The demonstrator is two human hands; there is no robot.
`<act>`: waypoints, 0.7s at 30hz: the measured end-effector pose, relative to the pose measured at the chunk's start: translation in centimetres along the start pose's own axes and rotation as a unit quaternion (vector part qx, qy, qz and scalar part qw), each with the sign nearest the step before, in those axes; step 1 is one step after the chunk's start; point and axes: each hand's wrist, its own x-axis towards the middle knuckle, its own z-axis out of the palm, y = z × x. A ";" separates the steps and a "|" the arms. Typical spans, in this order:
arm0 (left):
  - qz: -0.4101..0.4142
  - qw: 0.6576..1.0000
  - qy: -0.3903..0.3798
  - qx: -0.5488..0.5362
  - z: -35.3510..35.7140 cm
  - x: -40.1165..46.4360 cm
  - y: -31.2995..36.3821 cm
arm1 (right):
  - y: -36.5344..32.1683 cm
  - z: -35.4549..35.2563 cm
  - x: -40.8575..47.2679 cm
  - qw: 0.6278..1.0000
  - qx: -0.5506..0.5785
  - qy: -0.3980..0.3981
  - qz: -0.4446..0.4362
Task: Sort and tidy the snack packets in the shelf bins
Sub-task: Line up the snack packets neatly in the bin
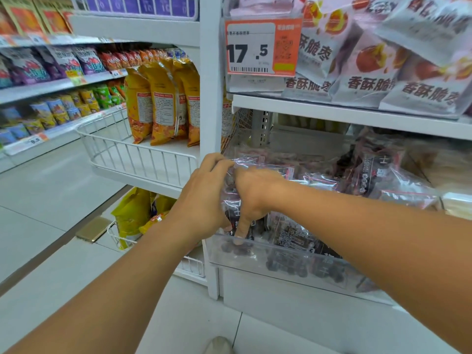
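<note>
Hands meet at the left end of a clear plastic bin (255, 259) on the lower shelf, both working on one clear packet of dark dried fruit (231, 182) that stands upright against the bin's left wall. The left hand (204, 192) curls over the packet's top edge from the left side, its grip grasping the film so the packet stays upright. The right hand (251, 198) comes across from the right, fingers curled onto the same packet, with one finger reaching down inside the front wall of the bin; that finger seems to press the packet's lower part back into line. I judge both hands are squaring this packet into a row, since the other dark packets (378, 175) to the right lie tumbled and slanted across the bin.

The bin's low transparent front lets the labels show, which is likely why packets belong upright and facing forward. Above, on the next shelf, pale packets (367, 80) lie stacked behind an orange price tag (263, 47). To the left, yellow bags (163, 103) stand in a white wire basket (132, 152), well apart from the work. The tumbled packets on the right likely need the same treatment.
</note>
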 end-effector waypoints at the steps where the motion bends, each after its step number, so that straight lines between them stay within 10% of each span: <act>1: -0.001 1.000 0.001 -0.004 0.0 0.0 0.0 | -0.1 0.1 0.0 1.000 -0.003 0.004 0.007; 9: -0.002 0.999 -0.019 -0.031 -0.6 -0.5 0.0 | -0.1 1.5 -0.7 0.986 0.030 0.159 0.042; 16: 0.008 0.983 -0.038 0.180 -0.7 -0.1 1.2 | 1.7 -3.2 -0.7 0.988 0.150 -0.032 -0.015; 21: 0.011 0.971 -0.050 0.235 -0.7 0.2 1.4 | 5.0 -3.0 2.5 0.968 0.201 0.120 0.090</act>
